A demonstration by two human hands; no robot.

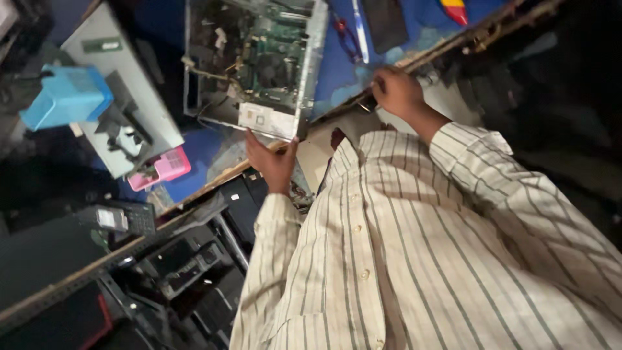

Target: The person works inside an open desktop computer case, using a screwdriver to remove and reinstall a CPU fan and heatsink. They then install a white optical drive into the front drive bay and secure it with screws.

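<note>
Up-left of left hand [271,162]: open computer chassis [253,61] on blue bench top [337,71], green board and loose cables exposed inside, metal frame rim toward the hands. Far left of left hand: grey panel [123,97] lying tilted, blue plastic box [65,96] on its upper end, small pink box [162,167] at its lower end. Below-left of left hand, under bench edge: dark stacked gear, black device [123,219] with pale sticker on top. Above right hand [396,91]: thin white rod-like tool [359,29], red-handled tool [343,32] just beside it, dark flat slab [385,23], red-and-yellow object [453,8] at top edge, cut off. Striped shirt torso [421,259] fills lower right, blocks view of anything beneath.

Left hand: fingers spread, open, tips touching near lower corner of chassis at its pale panel; not wrapped around anything. Right hand: curled shut at wooden bench edge [453,42], well apart from chassis, fingers pinched on something small; cannot tell what, too blurred.

Labels: white rectangular sticker [262,118] on chassis near side, just above left hand. Small pale label on grey panel top. Print unreadable.
</note>
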